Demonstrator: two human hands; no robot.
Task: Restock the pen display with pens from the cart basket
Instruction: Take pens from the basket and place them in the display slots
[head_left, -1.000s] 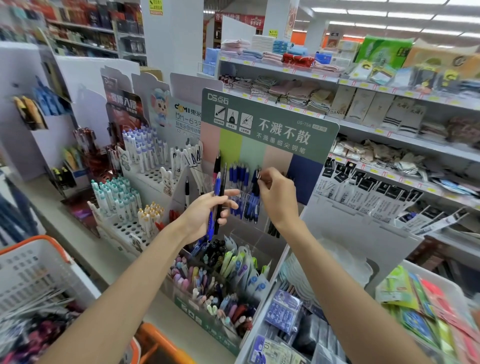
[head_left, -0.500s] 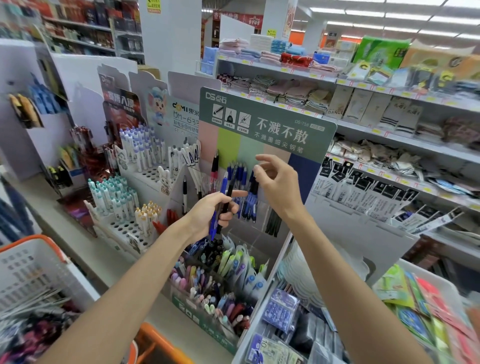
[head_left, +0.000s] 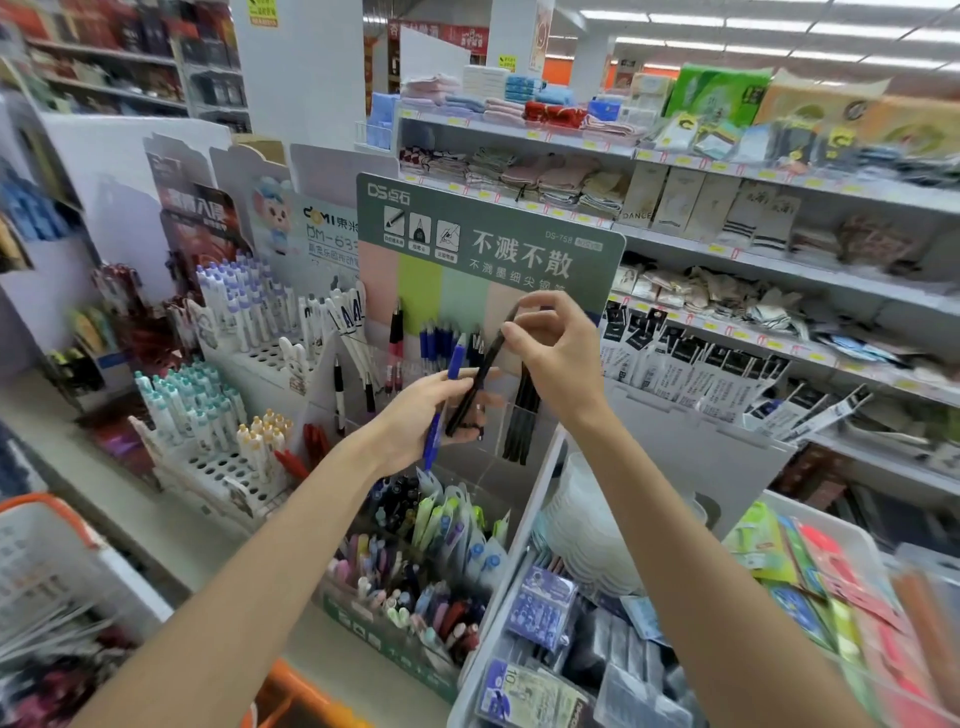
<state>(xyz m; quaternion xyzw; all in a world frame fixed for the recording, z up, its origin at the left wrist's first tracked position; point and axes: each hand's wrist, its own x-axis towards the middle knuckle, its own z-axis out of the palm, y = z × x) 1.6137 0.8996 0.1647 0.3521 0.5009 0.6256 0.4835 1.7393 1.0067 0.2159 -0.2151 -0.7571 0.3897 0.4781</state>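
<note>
The pen display (head_left: 488, 244) has a green header card and clear slots that hold red, blue and black pens. In front of it my left hand (head_left: 415, 415) grips a blue pen (head_left: 451, 379) together with the lower end of a black pen (head_left: 475, 387). My right hand (head_left: 556, 353) pinches the top of that black pen between thumb and fingers, just in front of the black pens (head_left: 522, 415) in the right-hand slot. The white cart basket (head_left: 36, 551) with an orange rim sits at the lower left, with several pens inside.
White tiered stands (head_left: 218, 415) with capped pens sit left of the display. A bin of mixed coloured pens (head_left: 415, 587) lies below my hands. Shelves of socks and packaged goods (head_left: 727, 291) run along the right. Trays of packets (head_left: 810, 587) fill the lower right.
My right hand left the display slot, came down to my left hand and took hold of the top of a black pen there. My left hand rose slightly.
</note>
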